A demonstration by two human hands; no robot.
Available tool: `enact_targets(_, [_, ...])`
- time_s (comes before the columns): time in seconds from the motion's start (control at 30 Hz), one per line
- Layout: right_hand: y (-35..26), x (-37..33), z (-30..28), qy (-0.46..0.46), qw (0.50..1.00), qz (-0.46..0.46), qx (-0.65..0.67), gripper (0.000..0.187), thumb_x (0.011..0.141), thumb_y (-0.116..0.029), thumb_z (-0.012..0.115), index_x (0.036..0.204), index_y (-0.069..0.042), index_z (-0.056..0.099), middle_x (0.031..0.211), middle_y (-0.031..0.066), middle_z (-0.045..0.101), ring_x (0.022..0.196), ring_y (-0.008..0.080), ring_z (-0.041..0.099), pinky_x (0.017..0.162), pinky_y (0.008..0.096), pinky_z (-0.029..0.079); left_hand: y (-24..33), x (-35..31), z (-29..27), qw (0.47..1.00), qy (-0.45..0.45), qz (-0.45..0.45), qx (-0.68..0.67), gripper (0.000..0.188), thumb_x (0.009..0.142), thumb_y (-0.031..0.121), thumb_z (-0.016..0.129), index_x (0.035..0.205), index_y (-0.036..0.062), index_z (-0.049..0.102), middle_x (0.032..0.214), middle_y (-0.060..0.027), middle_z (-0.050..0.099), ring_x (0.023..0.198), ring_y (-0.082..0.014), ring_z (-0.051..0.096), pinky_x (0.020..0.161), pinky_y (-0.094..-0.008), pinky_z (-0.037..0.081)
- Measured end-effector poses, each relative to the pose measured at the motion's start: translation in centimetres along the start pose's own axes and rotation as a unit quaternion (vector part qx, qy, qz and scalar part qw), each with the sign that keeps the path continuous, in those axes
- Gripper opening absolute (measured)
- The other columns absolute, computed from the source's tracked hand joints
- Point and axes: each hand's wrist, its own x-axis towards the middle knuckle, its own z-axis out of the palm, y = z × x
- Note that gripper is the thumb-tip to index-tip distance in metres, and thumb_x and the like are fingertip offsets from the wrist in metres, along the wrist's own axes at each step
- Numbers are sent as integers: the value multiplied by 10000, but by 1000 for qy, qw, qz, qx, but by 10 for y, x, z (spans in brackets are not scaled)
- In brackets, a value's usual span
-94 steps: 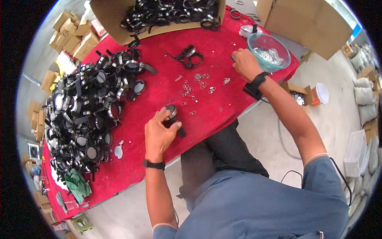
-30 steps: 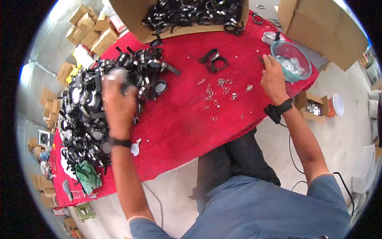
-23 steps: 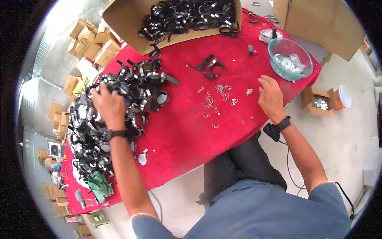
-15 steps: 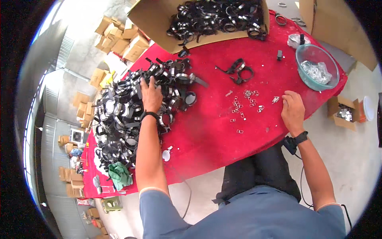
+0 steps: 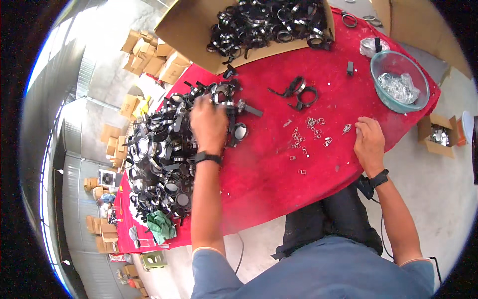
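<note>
Left hand (image 5: 208,123) is over on the upper right part of the big heap of watch-like pieces (image 5: 167,144), the black-strapped ones piled along the left of the bench (image 5: 269,182). The fingers are smeared by blur and partly lost against the dark straps, so I can't tell how wide that grip is or whether it's pinching anything. Right hand (image 5: 370,144) is by the front right edge, back up, fingers loosely bent, tips just beside a little bunch of metal clips (image 5: 347,128). Palm side is hidden, so no telling on that grip either.

Room-wise, the red cloth is open between the heap and the right hand along the front edge. Farther in you've got scattered wire links (image 5: 312,121), with two loose strapped pieces (image 5: 289,93) behind them.

Containers: a cardboard box (image 5: 186,30) at the far side holds loads more black-strapped pieces, and a teal bowl (image 5: 386,100) near the right edge has clear plastic and silvery bits in it. There's also a small carton (image 5: 424,129) (down on the floor, past the right edge) with silvery parts inside.
</note>
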Motion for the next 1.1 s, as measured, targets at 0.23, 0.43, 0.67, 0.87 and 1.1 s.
enact_targets(0.23, [-3,1,3,11,1000,-8,24,108,911,4,666,996,11,733,1132,175,732,1071,379,690,941,474,579,94,-6,97,954,-217,195,-77,665,910,132,754,1539,88,543,1546,-342,507,1456,-474,501,1205,-479,456])
enact_targets(0.43, [1,-1,4,24,1000,-5,20,107,899,14,676,991,10,731,1125,172,730,1058,375,691,934,469,581,104,16,114,931,-325,161,-43,321,853,129,786,1166,61,759,1146,-227,744,1107,-422,712,993,-519,573])
enact_targets(0.67, [-2,0,4,36,999,-9,30,104,896,16,682,987,12,731,1104,168,729,1034,373,695,926,461,584,87,12,125,950,-288,86,-85,430,840,234,844,1203,38,723,1155,-236,761,1104,-440,723,982,-511,581])
enact_targets(0.87, [0,0,3,42,998,-12,33,114,889,30,680,991,16,730,1101,174,726,1032,372,696,925,450,585,89,12,135,951,-288,-24,-113,427,858,284,857,1171,24,727,1115,-251,777,1129,-439,729,1003,-514,569])
enact_targets(1.1, [5,-1,7,45,998,8,51,129,887,18,696,1012,14,731,1113,175,740,1048,374,709,949,454,588,72,10,89,955,-235,-109,-145,324,929,292,732,1037,-10,772,1018,-274,776,966,-454,754,880,-513,614])
